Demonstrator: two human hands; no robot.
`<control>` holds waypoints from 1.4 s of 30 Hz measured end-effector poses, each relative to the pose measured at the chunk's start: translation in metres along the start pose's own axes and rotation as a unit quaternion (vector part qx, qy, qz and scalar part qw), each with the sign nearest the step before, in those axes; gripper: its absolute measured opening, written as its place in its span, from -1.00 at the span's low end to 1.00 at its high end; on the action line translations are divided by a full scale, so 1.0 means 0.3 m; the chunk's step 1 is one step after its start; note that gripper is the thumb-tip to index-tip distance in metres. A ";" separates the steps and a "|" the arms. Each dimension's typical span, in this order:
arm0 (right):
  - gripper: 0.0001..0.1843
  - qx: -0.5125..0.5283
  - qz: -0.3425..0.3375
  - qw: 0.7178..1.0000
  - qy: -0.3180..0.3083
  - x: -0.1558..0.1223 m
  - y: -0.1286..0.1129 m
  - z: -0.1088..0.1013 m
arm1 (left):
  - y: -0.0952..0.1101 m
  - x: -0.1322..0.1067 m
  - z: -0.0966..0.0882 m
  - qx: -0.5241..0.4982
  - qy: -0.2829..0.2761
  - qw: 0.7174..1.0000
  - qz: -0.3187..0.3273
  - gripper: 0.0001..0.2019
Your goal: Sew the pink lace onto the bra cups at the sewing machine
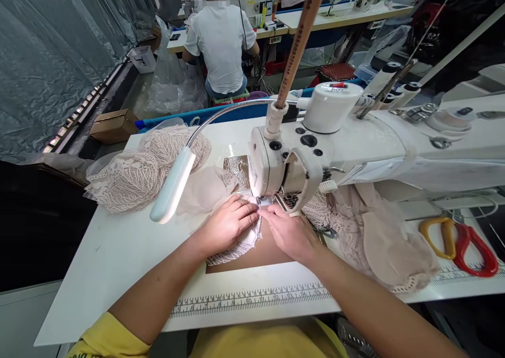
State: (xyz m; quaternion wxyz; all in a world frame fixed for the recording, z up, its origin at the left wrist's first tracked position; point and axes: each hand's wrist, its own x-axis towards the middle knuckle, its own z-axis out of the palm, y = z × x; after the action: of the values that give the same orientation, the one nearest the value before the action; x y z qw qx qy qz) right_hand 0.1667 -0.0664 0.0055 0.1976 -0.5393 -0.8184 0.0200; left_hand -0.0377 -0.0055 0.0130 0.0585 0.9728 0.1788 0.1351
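Under the needle end of a white sewing machine (335, 116), a beige lace piece (239, 250) lies partly on a brown plate (272, 250) set on the white bench (106, 263). The left hand (226, 226) rests palm down on top of the lace piece, its fingers nearly straight and close together, the tips close to the presser foot (265, 201). The right hand (292, 233) comes in from the other side with its index finger stretched toward the same spot and the others curled under; they are partly hidden, so I cannot tell whether they pinch any cloth. Left of the work, a sheer cup (201, 190) lies near stacked lace cups (130, 182), beneath a bent-neck lamp (173, 187). To the right are a heap of beige fabric (355, 232) and scissors (460, 245) with one yellow and one red handle. A printed ruler scale (252, 298) runs along the near edge. Beyond, a person in a white shirt (219, 42) sits facing away.
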 end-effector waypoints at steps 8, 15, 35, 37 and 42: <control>-0.60 -0.050 0.018 0.998 -0.035 0.008 -0.013 0.005 | -0.003 -0.003 0.010 0.001 0.001 1.000 -0.012 -0.61; -0.64 -0.057 0.013 0.998 -0.007 0.016 -0.014 0.012 | -0.004 0.010 0.009 0.001 0.011 1.000 -0.014 -0.64; -0.62 -0.044 0.011 0.999 0.013 0.010 0.003 0.022 | -0.034 0.020 0.000 -0.004 0.020 0.999 -0.034 -0.64; -0.62 -0.034 0.015 0.999 0.004 0.012 0.003 0.024 | -0.036 0.023 -0.005 0.000 0.021 0.999 -0.043 -0.64; -0.60 -0.007 0.021 1.000 0.009 0.013 0.002 0.022 | -0.038 0.019 -0.010 0.012 0.027 0.998 -0.056 -0.64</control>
State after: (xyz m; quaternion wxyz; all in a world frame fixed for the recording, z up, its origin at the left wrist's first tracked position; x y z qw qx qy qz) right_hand 0.1636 -0.0615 0.0006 0.2007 -0.5576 -0.8053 0.0140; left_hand -0.0372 0.0074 0.0156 0.0493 0.9579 0.2363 0.1556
